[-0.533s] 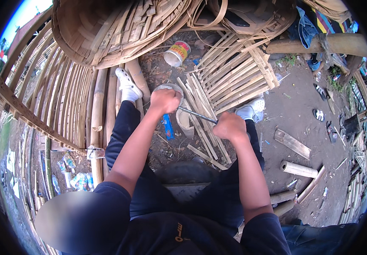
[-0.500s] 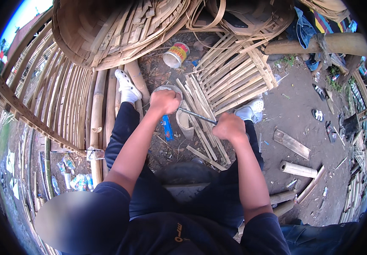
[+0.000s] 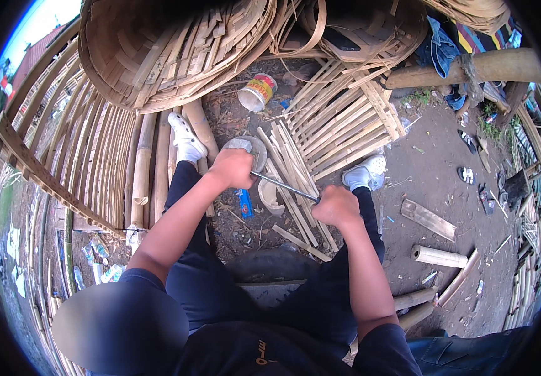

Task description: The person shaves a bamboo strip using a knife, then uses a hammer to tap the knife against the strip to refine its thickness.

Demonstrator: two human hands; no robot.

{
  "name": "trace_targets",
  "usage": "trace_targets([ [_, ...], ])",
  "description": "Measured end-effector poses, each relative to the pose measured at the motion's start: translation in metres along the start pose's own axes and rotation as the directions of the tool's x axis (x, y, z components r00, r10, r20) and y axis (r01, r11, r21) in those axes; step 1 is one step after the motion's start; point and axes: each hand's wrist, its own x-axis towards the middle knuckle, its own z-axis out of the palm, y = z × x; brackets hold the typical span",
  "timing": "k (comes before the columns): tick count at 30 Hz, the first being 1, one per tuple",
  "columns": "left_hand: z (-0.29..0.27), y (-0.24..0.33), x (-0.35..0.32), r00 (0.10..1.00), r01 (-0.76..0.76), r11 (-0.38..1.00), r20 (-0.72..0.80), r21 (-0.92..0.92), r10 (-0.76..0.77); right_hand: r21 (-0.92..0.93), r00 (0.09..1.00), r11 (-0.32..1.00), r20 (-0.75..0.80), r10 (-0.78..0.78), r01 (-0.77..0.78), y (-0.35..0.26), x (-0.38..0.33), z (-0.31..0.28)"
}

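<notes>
Between my two fists runs a thin dark metal rod [image 3: 283,186], slanting down to the right. My left hand [image 3: 233,167] is closed at its upper left end, and my right hand [image 3: 337,205] is wrapped around its lower right end. Whether the rod has a blade edge or a handle is hidden by the fingers. A pale grey, stone-like piece [image 3: 238,145] shows just beyond my left knuckles, close to a round grey disc [image 3: 258,152] on the ground. Below the rod are a pale broken container [image 3: 271,196] and a blue packet [image 3: 244,203].
A slatted bamboo panel [image 3: 339,119] and loose bamboo strips [image 3: 292,160] lie ahead. Large woven baskets [image 3: 176,56] hang over the far side. A bamboo rack [image 3: 88,144] stands left, near a printed bucket [image 3: 258,92]. Bamboo pieces [image 3: 440,255] lie right.
My left hand has shifted slightly left and down, uncovering more of the round disc and the grey piece. The rod moved with it; my right hand stayed nearly in place.
</notes>
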Motion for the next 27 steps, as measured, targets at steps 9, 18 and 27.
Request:
trace_targets([
  [9, -0.037, -0.007, -0.021, 0.925, -0.359, 0.388, -0.378, -0.849, 0.031, 0.000, 0.996, 1.000, 0.090, 0.008, -0.009, -0.014, -0.002, -0.006],
  [18, -0.100, 0.088, -0.073, 0.907, -0.188, -0.961, -0.411, -0.205, -0.090, 0.096, 0.998, 0.994, -0.028, 0.049, -0.046, -0.004, -0.001, 0.009],
  [27, -0.080, 0.087, -0.076, 0.857, -0.474, -0.656, -0.481, -0.588, -0.188, 0.170, 0.993, 0.980, -0.041, 0.108, -0.100, 0.001, -0.020, 0.029],
])
